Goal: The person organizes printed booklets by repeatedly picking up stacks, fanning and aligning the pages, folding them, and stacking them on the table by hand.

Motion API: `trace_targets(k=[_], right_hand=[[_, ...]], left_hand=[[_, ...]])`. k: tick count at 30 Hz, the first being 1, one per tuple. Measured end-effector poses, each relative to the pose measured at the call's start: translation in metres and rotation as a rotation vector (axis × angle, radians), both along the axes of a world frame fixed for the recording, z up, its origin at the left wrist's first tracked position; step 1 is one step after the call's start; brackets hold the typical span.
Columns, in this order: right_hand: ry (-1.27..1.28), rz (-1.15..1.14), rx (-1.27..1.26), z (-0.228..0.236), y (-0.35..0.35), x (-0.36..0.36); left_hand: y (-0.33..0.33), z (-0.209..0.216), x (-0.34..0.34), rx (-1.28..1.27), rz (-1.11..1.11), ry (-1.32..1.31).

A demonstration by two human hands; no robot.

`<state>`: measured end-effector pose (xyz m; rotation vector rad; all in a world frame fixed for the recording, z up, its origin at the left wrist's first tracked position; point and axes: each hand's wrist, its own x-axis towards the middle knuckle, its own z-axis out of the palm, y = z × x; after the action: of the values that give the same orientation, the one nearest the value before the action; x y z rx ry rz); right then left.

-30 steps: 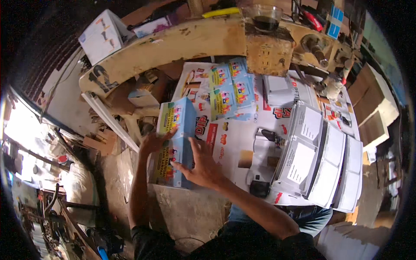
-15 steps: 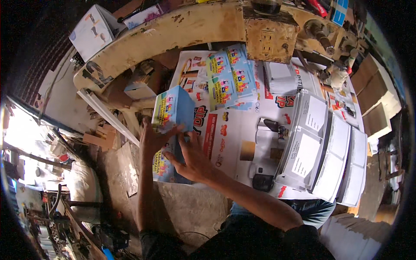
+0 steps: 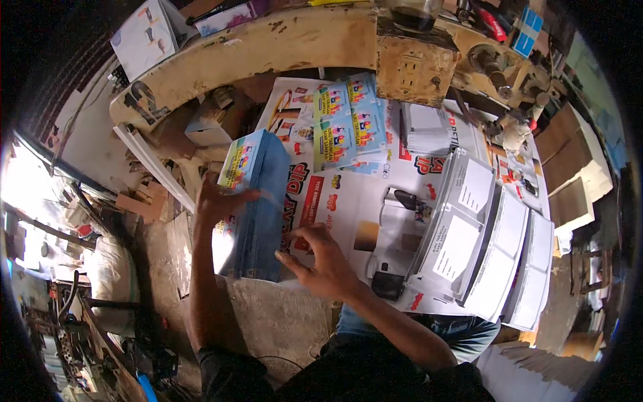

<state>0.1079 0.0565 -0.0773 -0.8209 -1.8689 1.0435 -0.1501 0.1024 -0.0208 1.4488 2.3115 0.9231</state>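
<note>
Leaflet stack between left hand, right hand

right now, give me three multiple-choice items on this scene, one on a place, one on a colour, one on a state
1. Where do the white leaflet stacks lie?
A. to the person's right on the printed sheet
B. on the floor at the left
C. on the wooden beam

2. What colour is the edge of the thick stack of flyers between the hands?
A. red
B. blue
C. black

3. How is that stack held?
A. lying flat, untouched
B. stood on edge, left hand on its side, right hand at its near end
C. lifted overhead by one hand

Answers:
1 A, the white stacks overlap in a row on the right of the printed sheet.
2 B, the packed sheet edges look blue.
3 B, both hands touch the upright stack.
</note>
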Motion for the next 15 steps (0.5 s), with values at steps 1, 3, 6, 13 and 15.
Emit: trace_targets(k=[1,3,6,13,15], right_hand=[[0.000,-0.006,0.000,0.000,0.001,0.003],[-0.003,-0.020,0.059,-0.001,0.000,0.006],[0.007,0.043,-0.088,0.009,0.000,0.012],[0.378,0.015,-0.463,0.125,0.013,0.053],[0.334,-0.006,-0.341,0.152,0.010,0.065]], left_hand=[[-0.004,0.006,0.001,-0.026,0.008,-0.074],[-0.013,0.013,0.002,-0.024,0.040,-0.121],[-0.028,0.028,-0.006,-0.033,0.045,-0.097],[-0.064,0.085,0.123,0.389,-0.342,-0.049],[-0.077,0.086,0.160,0.450,-0.268,0.137]])
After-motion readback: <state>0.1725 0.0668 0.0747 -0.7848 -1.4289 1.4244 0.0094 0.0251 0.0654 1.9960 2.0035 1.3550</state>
